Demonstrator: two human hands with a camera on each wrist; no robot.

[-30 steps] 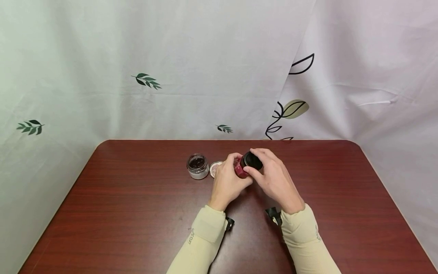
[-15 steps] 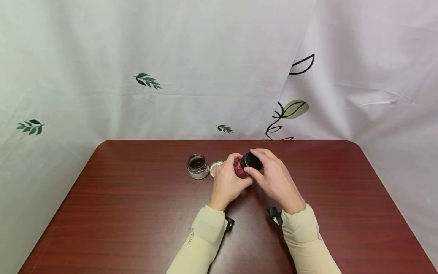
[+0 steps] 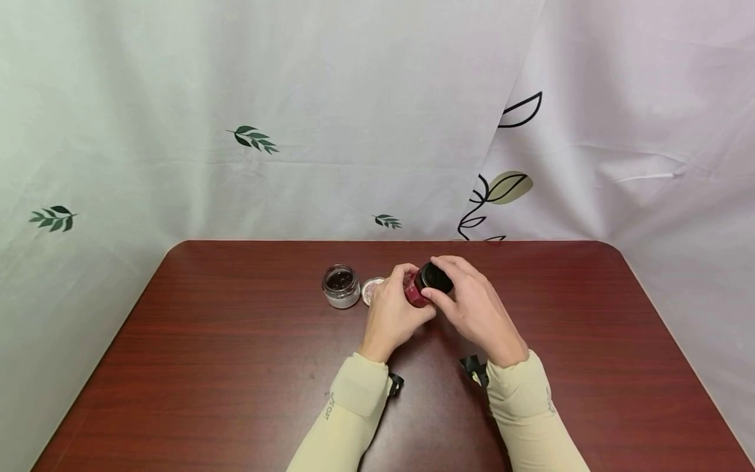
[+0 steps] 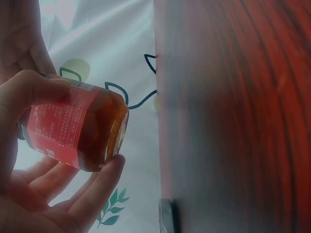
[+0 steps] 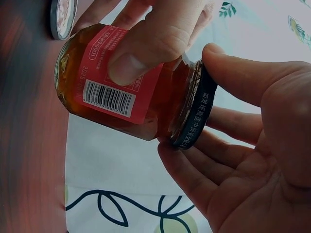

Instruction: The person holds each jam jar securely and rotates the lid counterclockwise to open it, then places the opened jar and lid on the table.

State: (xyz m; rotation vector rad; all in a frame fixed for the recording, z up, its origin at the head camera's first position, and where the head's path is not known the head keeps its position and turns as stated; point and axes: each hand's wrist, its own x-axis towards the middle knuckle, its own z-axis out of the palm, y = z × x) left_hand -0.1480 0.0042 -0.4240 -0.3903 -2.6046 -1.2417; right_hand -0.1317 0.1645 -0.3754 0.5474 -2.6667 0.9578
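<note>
A glass jar (image 5: 109, 77) with amber-brown contents and a red label is held tilted above the table, its black lid (image 5: 197, 107) toward the right. My left hand (image 3: 392, 314) grips the jar's body, with the thumb pressed on the label in the right wrist view. With thumb and fingers around its rim, my right hand (image 3: 474, 308) holds the black lid, which sits on the jar's mouth. To the left stands an open glass jar (image 3: 341, 287) with dark contents. Beside it lies a round lid (image 3: 370, 290), partly hidden behind my left hand.
The dark red wooden table (image 3: 236, 367) spreads out under both arms. A pale curtain (image 3: 330, 118) with leaf prints hangs along the table's far edge and sides. Black straps with small devices sit at both wrists.
Almost nothing differs; the right wrist has shifted very slightly to the right. Both hands keep hold of the jar and its lid in the same spot.
</note>
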